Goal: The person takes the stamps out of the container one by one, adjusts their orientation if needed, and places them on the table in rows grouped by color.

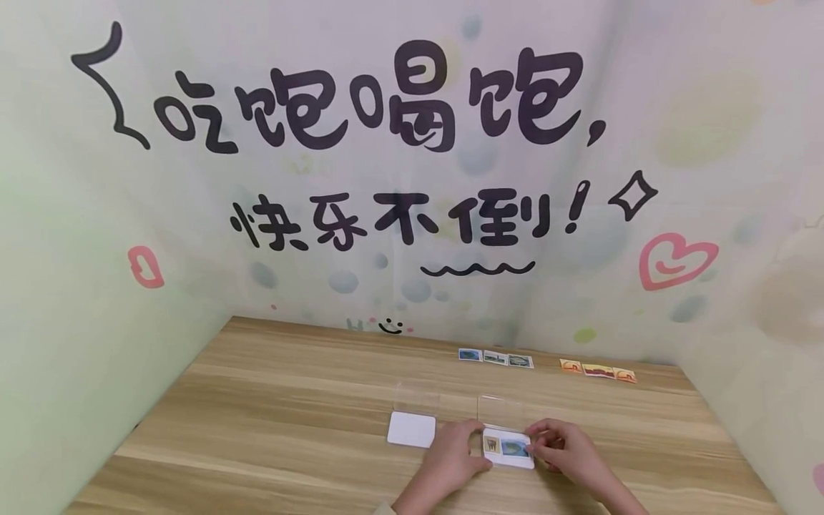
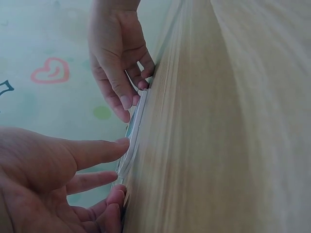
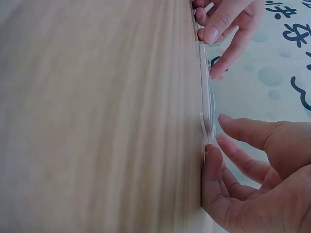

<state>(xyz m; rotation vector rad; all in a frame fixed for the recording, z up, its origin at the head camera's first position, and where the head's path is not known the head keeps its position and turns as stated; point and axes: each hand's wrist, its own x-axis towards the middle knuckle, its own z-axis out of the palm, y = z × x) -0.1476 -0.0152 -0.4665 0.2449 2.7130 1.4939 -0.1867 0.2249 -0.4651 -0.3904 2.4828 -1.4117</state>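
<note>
Brown wood table (image 1: 290, 400). Right of the spread left hand (image 1: 450, 452), a white rectangular card (image 1: 505, 462) — likely light — is best edge-held; right hand (image 1: 569, 449) pinch unclear.

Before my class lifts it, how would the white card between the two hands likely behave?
The white card looks thin edge-on in the wrist views, so it is probably light. Its flat shape makes rolling unlikely. If tilted, the blue stamp on it might slip.
</note>
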